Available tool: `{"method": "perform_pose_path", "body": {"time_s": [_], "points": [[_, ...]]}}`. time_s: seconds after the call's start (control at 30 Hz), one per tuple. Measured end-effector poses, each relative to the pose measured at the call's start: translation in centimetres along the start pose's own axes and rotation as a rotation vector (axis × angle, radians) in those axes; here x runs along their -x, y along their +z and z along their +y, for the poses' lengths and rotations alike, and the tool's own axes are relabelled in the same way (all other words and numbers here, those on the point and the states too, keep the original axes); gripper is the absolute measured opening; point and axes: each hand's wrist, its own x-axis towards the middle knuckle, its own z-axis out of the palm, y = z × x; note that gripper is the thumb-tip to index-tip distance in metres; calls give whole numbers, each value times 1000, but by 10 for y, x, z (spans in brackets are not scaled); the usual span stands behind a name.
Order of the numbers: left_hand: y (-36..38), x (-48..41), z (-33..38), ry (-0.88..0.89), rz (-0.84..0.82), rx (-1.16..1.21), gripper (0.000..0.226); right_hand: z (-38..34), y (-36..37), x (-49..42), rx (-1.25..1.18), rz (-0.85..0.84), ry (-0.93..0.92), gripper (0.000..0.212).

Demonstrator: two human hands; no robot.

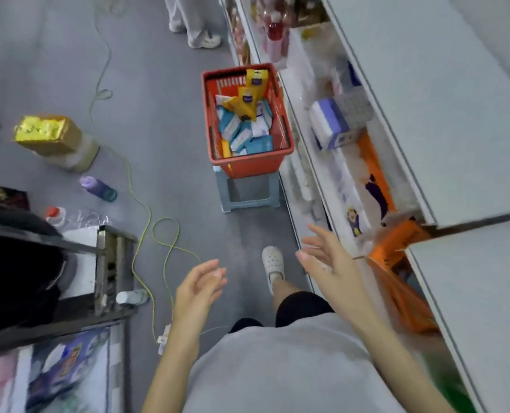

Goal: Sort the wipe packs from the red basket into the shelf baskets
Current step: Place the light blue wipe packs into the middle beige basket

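Observation:
A red basket (249, 166) stands on a pale blue stool (247, 192) in the aisle, close to the shelf on the right. It holds several wipe packs: yellow ones (247, 102) leaning upright and blue-and-white ones (243, 134) lying flat. My left hand (200, 286) hangs in the air over the floor, fingers relaxed, holding nothing. Nearer the shelf, my right hand (325, 257) is raised with fingers spread and empty. Both hands are well short of the basket. The shelf baskets are blurred and I cannot make them out.
The white shelf unit (396, 114) runs along the right with purple-and-white packs (332, 123) and orange packaging (396, 242). A gold box (48, 135), bottles (98, 187) and a yellow-green cable (146, 222) lie on the grey floor. Another person's legs (194, 22) stand beyond.

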Motion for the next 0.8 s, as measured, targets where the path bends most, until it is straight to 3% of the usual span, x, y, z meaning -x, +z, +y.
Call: {"method": "perform_pose_path", "body": {"time_s": [0.1, 0.27, 0.33, 0.43, 0.57, 0.8], "points": [[11, -49, 30, -49, 89, 19, 44, -18, -2, -77, 67, -109, -2, 47], [32, -130, 105, 6, 138, 40, 30, -74, -14, -201, 117, -195, -27, 47], [38, -163, 132, 37, 149, 27, 17, -90, -13, -246, 123, -198, -41, 47], [43, -212, 160, 36, 159, 16, 20, -101, -2, -310, 115, -146, -3, 39], [51, -283, 163, -65, 111, -21, 20, -73, 23, -384, 108, -72, 142, 33], [66, -445, 156, -187, 23, -20, 13, 36, 74, -508, 126, -59, 509, 38]]}}
